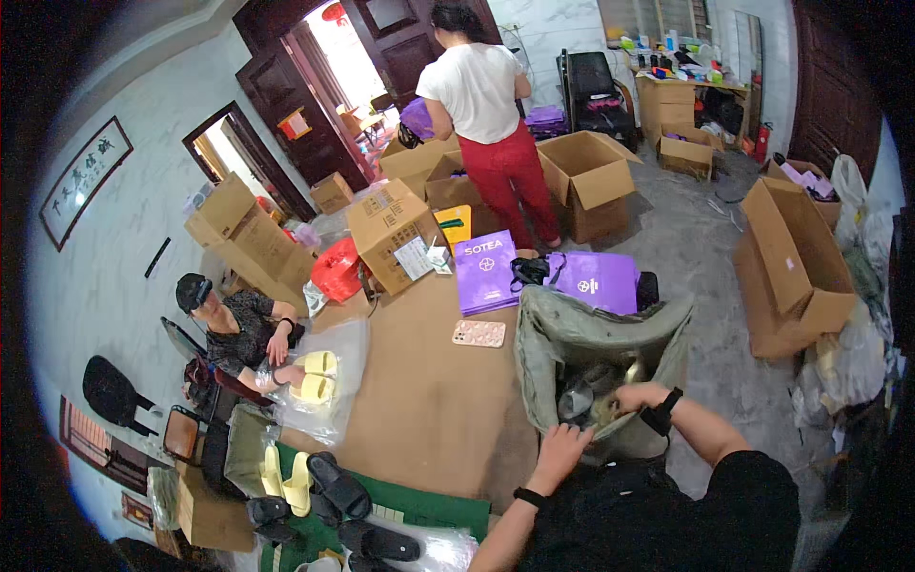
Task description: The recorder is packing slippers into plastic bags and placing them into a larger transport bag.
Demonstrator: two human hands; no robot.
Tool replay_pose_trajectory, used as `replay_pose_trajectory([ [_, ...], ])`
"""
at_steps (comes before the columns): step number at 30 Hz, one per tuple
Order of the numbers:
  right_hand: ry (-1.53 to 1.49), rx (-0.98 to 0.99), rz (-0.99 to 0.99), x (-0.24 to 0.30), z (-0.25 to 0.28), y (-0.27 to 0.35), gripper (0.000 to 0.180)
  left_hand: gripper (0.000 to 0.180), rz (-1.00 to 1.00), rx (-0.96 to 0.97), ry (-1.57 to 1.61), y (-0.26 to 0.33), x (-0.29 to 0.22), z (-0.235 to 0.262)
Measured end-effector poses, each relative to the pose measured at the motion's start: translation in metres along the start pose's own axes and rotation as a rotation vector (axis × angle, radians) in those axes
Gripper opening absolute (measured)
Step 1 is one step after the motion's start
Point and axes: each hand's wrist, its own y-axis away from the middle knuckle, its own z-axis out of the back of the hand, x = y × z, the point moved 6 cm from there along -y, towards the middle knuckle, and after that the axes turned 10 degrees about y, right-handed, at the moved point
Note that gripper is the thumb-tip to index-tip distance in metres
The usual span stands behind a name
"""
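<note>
In front of me stands a large grey-green woven sack (pixel 658 336), its mouth gaping. My left hand (pixel 562 450) is on its near rim, fingers curled over the edge. My right hand (pixel 640 397) reaches into the sack with fingers bent around something pale that I cannot make out. Greyish, partly shiny items (pixel 576 404) lie inside, too dim to name. Just beyond the sack's far rim are purple bags (pixel 593 278) with black handles, and beside them a flat stack of purple printed bags (pixel 486 275).
A phone in a pink case (pixel 478 334) lies on the brown table (pixel 419 381). On the left, a seated person (pixel 238 329) handles yellow slippers (pixel 315 377). Black slippers (pixel 338 484) lie on a green mat. Another person (pixel 481 105) stands among cartons; an open carton (pixel 791 272) is at right.
</note>
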Motion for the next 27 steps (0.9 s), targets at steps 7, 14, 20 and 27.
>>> replay_pose_trajectory([
  [7, -0.081, 0.201, -0.219, -0.035, -0.002, 0.042, 0.07, 0.021, 0.074, 0.035, -0.053, -0.025, 0.018, -0.013],
  [14, -0.096, -0.083, -0.329, -0.035, 0.064, 0.074, 0.064, 0.02, -0.031, -0.022, -0.112, -0.055, 0.011, 0.026],
  [20, 0.002, -0.074, -0.199, -0.022, 0.038, 0.082, 0.059, 0.017, 0.157, 0.247, -0.094, -0.034, 0.024, -0.02],
  [27, 0.015, -0.056, -0.227, -0.013, 0.031, 0.071, 0.054, 0.006, 0.301, 0.265, -0.183, -0.02, 0.053, -0.012],
])
